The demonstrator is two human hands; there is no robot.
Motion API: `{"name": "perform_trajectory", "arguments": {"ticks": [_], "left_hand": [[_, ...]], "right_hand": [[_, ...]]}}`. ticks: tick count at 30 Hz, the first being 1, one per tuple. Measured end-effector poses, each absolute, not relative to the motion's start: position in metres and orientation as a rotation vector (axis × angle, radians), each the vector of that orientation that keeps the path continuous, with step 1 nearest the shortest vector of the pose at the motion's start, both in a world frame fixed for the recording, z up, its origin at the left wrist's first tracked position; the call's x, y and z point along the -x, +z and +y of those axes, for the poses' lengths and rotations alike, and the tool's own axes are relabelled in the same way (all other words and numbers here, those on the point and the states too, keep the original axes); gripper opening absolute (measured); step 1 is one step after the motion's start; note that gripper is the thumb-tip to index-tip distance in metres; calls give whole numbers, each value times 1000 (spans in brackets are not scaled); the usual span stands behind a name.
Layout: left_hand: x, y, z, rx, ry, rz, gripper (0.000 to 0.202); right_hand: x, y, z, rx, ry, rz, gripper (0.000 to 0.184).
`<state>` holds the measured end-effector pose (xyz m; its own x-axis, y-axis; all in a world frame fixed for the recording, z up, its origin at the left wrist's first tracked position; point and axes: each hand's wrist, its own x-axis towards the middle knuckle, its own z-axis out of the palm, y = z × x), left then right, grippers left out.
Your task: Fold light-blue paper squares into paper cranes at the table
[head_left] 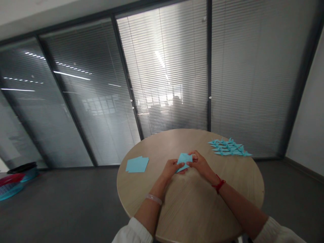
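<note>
A light blue sheet of origami paper with crease lines is held just above the middle of the round table. My left hand grips its lower left side, thumb on top and fingers underneath. On the right side, my right hand pinches the paper's edge between thumb and fingers. Further left on the table lies a small stack of flat blue paper, its sheets slightly fanned. Several folded blue paper cranes stand close together in rows at the far right.
The round wooden table stands close to a glass partition with blinds. On the floor at far left are baskets, a red and blue one and a black-rimmed one. A white wall rises at the right.
</note>
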<state>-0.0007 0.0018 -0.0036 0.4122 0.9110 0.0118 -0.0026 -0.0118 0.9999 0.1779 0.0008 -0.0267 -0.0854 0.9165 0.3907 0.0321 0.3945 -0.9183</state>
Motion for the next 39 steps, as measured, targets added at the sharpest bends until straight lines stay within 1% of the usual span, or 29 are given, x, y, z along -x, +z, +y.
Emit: {"name": "perform_trajectory", "arguments": {"ticks": [3, 6, 17, 24, 30, 39], "left_hand": [[1, -5, 4, -1392, 892, 917, 48], [1, -6, 6, -1401, 886, 945, 48], [0, -7, 7, -1468, 907, 971, 52], [-1, -7, 5, -1462, 866, 971, 53], [-1, -9, 7, -1456, 859, 962, 50], [0, -10, 7, -1464, 851, 961, 50]], "right_hand": [[-178, -29, 3, 908, 964, -1453, 58], [-178, -30, 3, 909, 979, -1462, 61], [-176, -30, 4, 900, 1031, -1449, 54], [-177, -29, 1, 897, 999, -1502, 46], [-178, -30, 2, 920, 987, -1521, 42], [-179, -31, 3, 900, 979, -1546, 35]]}}
